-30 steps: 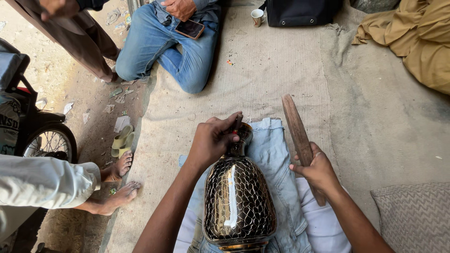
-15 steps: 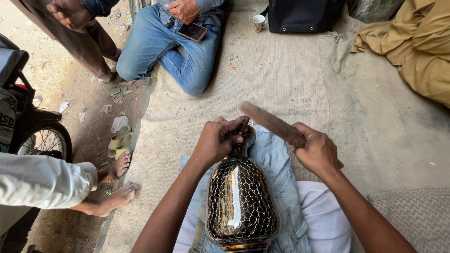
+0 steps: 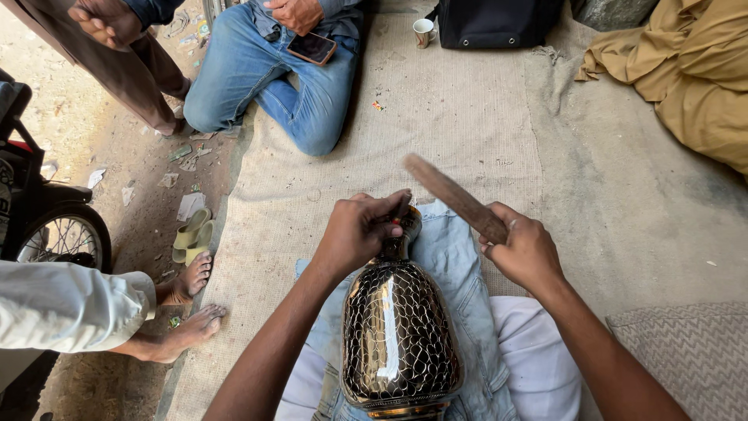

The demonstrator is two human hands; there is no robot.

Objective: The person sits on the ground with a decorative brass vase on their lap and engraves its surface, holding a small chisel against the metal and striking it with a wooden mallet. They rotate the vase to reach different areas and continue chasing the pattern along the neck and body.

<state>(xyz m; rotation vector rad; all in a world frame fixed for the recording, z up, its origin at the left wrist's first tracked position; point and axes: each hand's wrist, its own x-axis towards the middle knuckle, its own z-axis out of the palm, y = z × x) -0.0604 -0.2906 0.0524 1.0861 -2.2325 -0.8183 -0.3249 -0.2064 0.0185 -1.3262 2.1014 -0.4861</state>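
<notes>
A shiny brass vase (image 3: 399, 337) with a scale-like hammered pattern lies on my lap, its narrow neck pointing away from me. My left hand (image 3: 360, 231) is closed around the neck and mouth of the vase, holding it steady. My right hand (image 3: 525, 251) grips a flat dark wooden stick (image 3: 452, 195) that slants up and to the left, its far end raised just above the vase's mouth. My legs are in light blue jeans (image 3: 456, 257) under the vase.
A burlap mat (image 3: 436, 117) covers the ground. A person in jeans (image 3: 265, 74) sits ahead with a phone on the thigh. A cup (image 3: 423, 31) and black bag (image 3: 499, 19) stand behind. Bare feet (image 3: 183, 312), sandals (image 3: 191, 232) and a motorbike wheel (image 3: 62, 234) are at left.
My right hand has swung the wooden stick from upright at the right side down and leftward toward the vase's mouth. My left hand keeps its hold on the neck.
</notes>
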